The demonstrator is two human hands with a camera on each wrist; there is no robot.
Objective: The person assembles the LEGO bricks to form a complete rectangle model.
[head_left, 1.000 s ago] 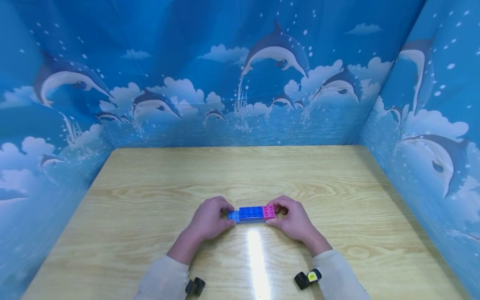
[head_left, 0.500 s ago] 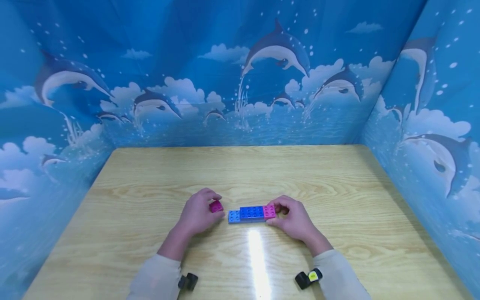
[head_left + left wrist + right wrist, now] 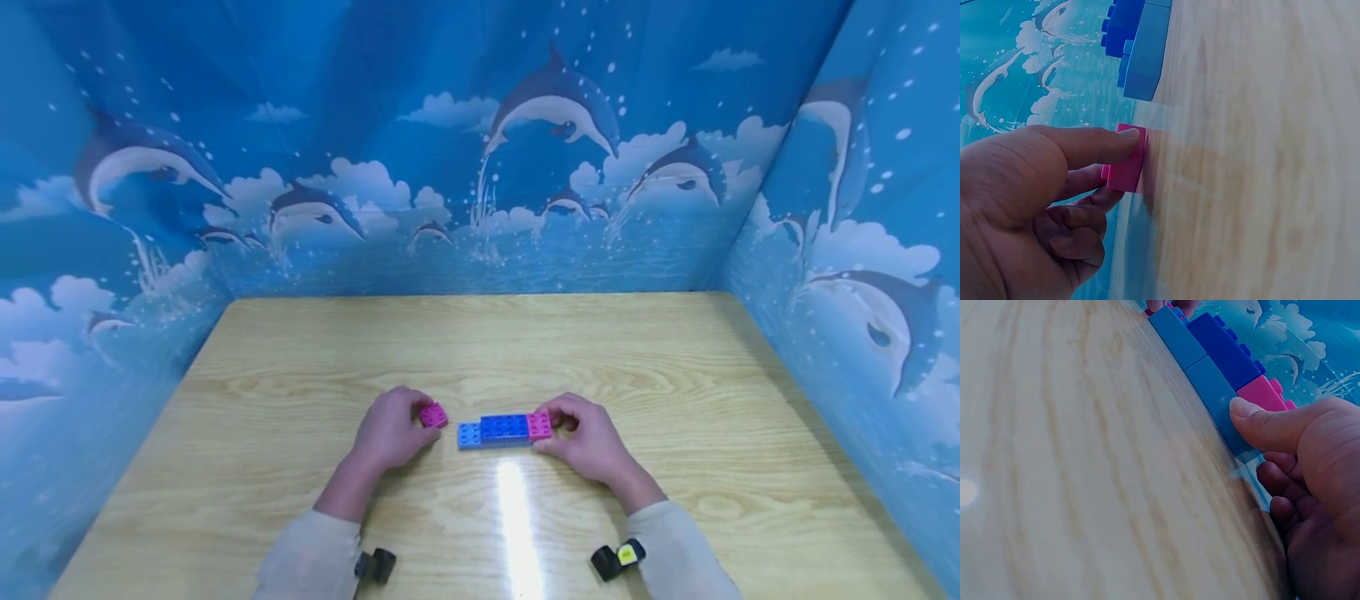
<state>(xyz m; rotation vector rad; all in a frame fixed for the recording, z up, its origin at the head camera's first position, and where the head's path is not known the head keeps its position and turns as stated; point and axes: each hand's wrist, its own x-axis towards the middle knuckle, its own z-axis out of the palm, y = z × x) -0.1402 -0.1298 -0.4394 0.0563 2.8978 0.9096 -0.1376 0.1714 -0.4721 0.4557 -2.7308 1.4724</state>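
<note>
My left hand [image 3: 386, 429] pinches a small magenta building brick [image 3: 433, 415] between thumb and fingers, down at the table surface. In the left wrist view the thumb lies along the side of this magenta brick [image 3: 1127, 164]. A short gap to its right, a joined row of bricks lies on the table. Two light blue bricks [image 3: 1177, 339] end to end form its base, with bare studs at the left end. On top sit a dark blue brick [image 3: 504, 427] and, at the right, a pink brick [image 3: 539, 425]. My right hand [image 3: 588, 437] grips the row's right end.
The wooden table [image 3: 480, 350] is backed by a blue dolphin-print curtain [image 3: 337, 125] that also runs along both sides. Black wrist devices [image 3: 618, 557] hang by the sleeves. A bright glare streak crosses the table in front of the bricks.
My left hand has left the row's light blue end and moved left; the magenta brick now shows in its fingers and has since turned slightly. My right hand has kept its grip.
</note>
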